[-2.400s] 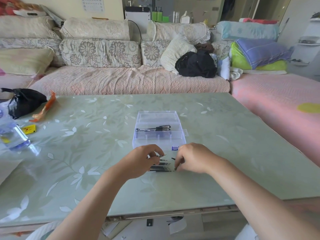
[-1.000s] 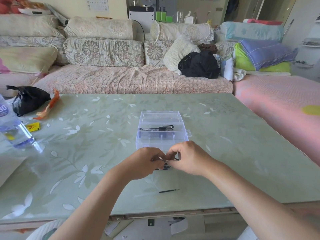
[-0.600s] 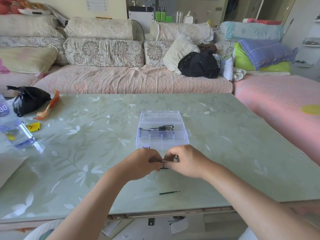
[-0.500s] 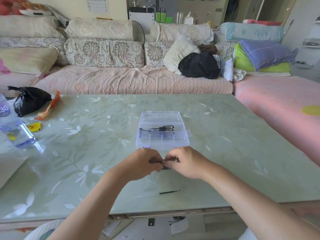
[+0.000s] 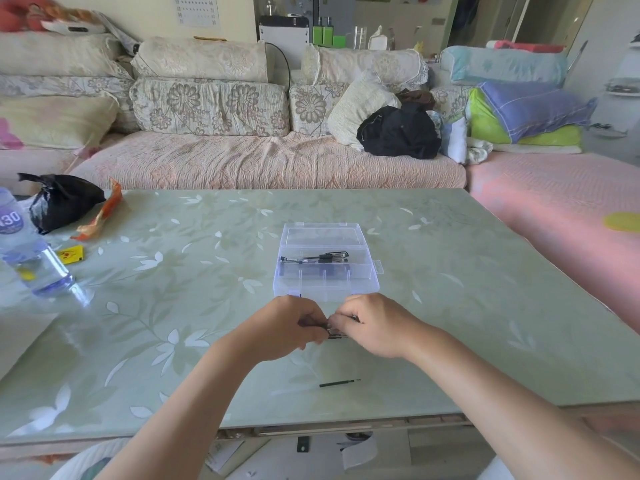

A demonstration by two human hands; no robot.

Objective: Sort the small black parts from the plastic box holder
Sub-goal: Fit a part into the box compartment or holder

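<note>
Where the left hand (image 5: 287, 328) and right hand (image 5: 375, 326) meet, just before the clear box (image 5: 327, 291), both pinch a bundle of black parts (image 5: 338, 336); gathering seems under way; the stray part (image 5: 339, 383) nearby likely needs fetching next.

left grip (image 5: 290, 325) and right grip (image 5: 372, 325) pinch small black parts (image 5: 337, 336) on a green desk (image 5: 173, 271), just beside a clear plastic box (image 5: 325, 294).

The only thing I can read is a large white "30" on the purple label of the water bottle (image 5: 24, 258) at the left edge of the counter (image 5: 467, 306). The wall calendar (image 5: 196, 8) and the small yellow card (image 5: 71, 254) near the bottle are too small to read.
</note>
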